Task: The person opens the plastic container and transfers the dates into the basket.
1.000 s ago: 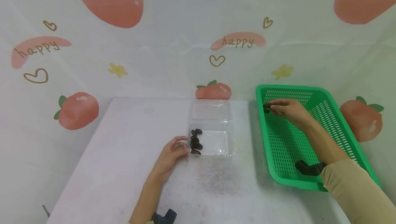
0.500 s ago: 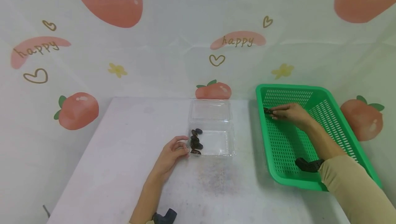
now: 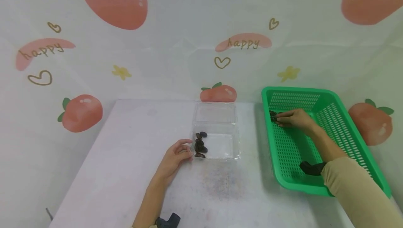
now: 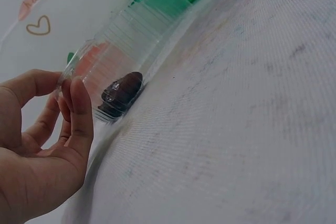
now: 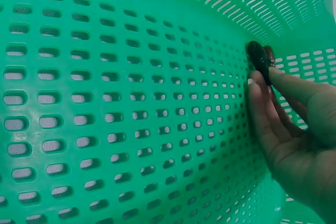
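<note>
In the head view, a clear plastic container [image 3: 220, 145] lies on the table, its hinged lid [image 3: 214, 112] folded back. Several dark brown oval pieces [image 3: 200, 147] line its left side. My left hand [image 3: 173, 158] is at that side; the left wrist view shows the thumb and fingers pinching the container's rim [image 4: 73, 64]. Inside the green basket [image 3: 288, 151], at its far left, my right hand [image 3: 296, 118] pinches a glossy dark oval piece [image 5: 258, 59] between thumb and fingertips. Another dark piece [image 5: 269, 52] shows behind it, partly hidden.
The slotted basket stands at the table's right, its rim [image 3: 272, 165] raised around the right hand. A white table [image 3: 126, 172] runs up to a printed backdrop [image 3: 176, 46] behind. A strip of table separates container and basket.
My right hand has shifted slightly nearer along the basket's left wall, fingers still at the dark pieces. The left hand has stayed at the container, and the head view has tilted a little.
</note>
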Tool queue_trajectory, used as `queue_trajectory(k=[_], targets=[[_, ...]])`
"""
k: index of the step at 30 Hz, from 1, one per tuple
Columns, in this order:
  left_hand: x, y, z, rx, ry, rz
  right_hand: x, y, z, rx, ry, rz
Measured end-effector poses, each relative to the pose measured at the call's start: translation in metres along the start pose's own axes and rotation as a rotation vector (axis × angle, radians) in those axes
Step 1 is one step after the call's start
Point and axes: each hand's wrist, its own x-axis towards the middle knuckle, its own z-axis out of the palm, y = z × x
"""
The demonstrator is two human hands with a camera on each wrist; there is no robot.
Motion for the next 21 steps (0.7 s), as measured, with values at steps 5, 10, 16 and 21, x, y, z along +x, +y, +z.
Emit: queue_trajectory(k=[5, 10, 16, 21], targets=[[-0.0013, 0.0018, 0.0013, -0.001, 0.001, 0.005, 0.0003, -0.0043, 0.0026, -0.048, 0.010, 0.004], [-0.0009, 0.0015, 0.0019, -0.002, -0.005, 0.008, -0.0022, -0.0063, 0.0031, -0.101, 0.016, 0.008], [0.0006, -0.0015, 0.0016, -0.010, -0.017, 0.027, -0.0044, -0.0052, 0.0020, -0.107, 0.015, 0.005], [0.0002, -0.0019, 0.0022, -0.005, -0.012, 0.019, -0.0056, -0.0079, 0.0020, -0.135, 0.015, 0.021]])
